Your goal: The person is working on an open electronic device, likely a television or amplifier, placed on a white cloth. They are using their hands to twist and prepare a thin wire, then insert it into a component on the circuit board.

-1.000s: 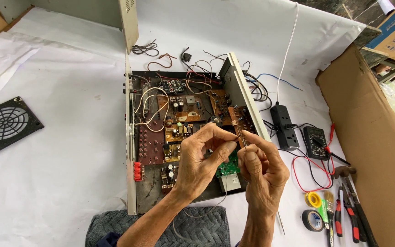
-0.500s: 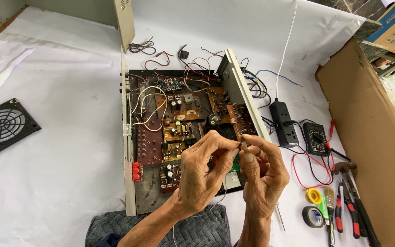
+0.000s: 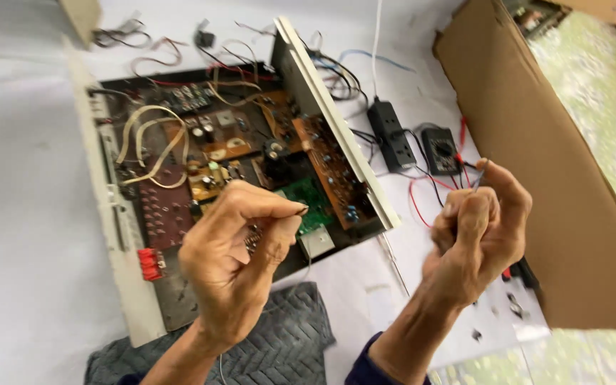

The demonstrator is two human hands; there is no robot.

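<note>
My left hand [image 3: 233, 260] is raised over the near end of an open amplifier chassis [image 3: 119, 235], thumb and forefinger pinched on a small dark part; a thin wire hangs below the wrist. Off to the right of the chassis, above the white sheet, my right hand [image 3: 479, 232] is closed, and a thin grey wire end [image 3: 480, 171] sticks up from its fingertips. Brown circuit boards [image 3: 326, 167] and a small green board [image 3: 308, 199] lie inside the chassis, between and behind the hands. What exactly the left fingers hold is too small to tell.
A black power strip [image 3: 390, 135] and a dark multimeter [image 3: 442, 150] with red leads lie right of the chassis. A large cardboard box [image 3: 536, 142] walls off the right side. A thin metal tool [image 3: 396, 267] lies on the sheet. Grey patterned cloth [image 3: 279, 349] covers my lap.
My hands were together over the circuit boards; now they are apart, the right one swung out to the right. The view has moved closer and tilted.
</note>
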